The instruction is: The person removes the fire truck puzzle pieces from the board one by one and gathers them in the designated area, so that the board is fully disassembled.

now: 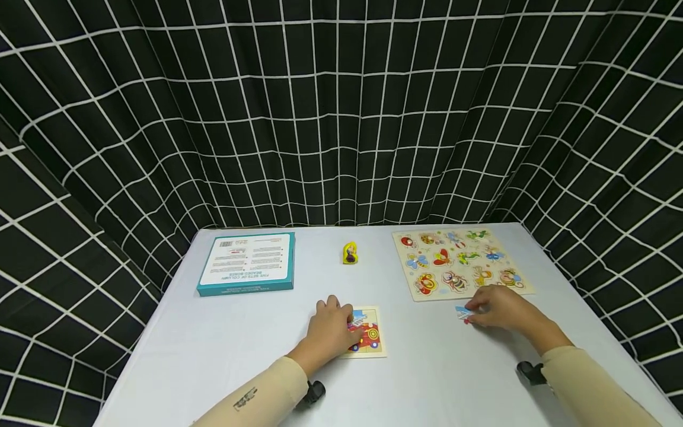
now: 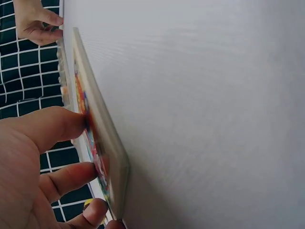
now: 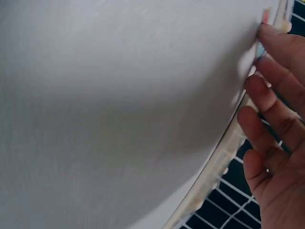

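Note:
A small square wooden jigsaw puzzle [image 1: 376,350] with a red vehicle picture lies on the table. My left hand [image 1: 328,329] rests over its left side. In the left wrist view, the thumb and fingertips of the left hand [image 2: 52,157] touch the face of the puzzle [image 2: 107,138]. To the right, near the front edge of an insect puzzle board [image 1: 443,273], my right hand [image 1: 498,308] pinches a blue and white jigsaw piece [image 1: 462,312] with some red on it. The right wrist view shows the right hand [image 3: 281,105] low over the white surface, fingers partly hiding the piece.
A teal and white box [image 1: 248,261] lies at the back left of the white table [image 1: 229,350]. A small yellow figure piece [image 1: 350,253] sits at the back middle. Black curtains with a white grid [image 1: 347,118] surround the table.

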Demonstrator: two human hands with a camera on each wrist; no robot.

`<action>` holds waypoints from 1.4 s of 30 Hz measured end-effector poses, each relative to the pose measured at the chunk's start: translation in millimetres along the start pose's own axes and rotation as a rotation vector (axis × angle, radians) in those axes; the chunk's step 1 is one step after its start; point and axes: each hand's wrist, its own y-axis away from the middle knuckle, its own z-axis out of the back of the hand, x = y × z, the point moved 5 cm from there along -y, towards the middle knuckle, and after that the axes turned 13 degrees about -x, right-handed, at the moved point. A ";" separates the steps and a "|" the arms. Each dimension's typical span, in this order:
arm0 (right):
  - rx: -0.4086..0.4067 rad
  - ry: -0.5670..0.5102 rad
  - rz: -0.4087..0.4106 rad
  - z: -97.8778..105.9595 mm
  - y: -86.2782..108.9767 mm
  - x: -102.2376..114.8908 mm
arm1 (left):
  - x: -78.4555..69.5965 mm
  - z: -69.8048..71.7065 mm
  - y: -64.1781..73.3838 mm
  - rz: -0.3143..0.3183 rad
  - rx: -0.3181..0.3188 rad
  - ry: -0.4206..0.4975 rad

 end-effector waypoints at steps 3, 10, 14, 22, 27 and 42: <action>-0.089 -0.001 0.000 1.5 -6.4 15.2 | 1.3 3.7 0.1 0.016 -0.008 0.038; -0.098 -0.105 0.142 -35.7 -46.4 111.5 | 15.7 7.8 2.1 0.147 0.003 0.144; 0.005 -0.100 0.210 -66.6 -69.2 157.4 | 21.5 8.7 -0.4 0.168 0.000 0.223; 0.019 -0.040 0.197 -91.0 -91.2 187.1 | 27.2 10.4 -5.5 0.146 -0.025 0.213; 0.035 -0.042 0.171 -97.2 -87.9 192.1 | 28.9 8.5 1.9 0.138 -0.015 0.189; 0.002 -0.005 0.296 -93.5 -93.6 198.4 | 27.4 7.5 1.8 0.131 0.012 0.118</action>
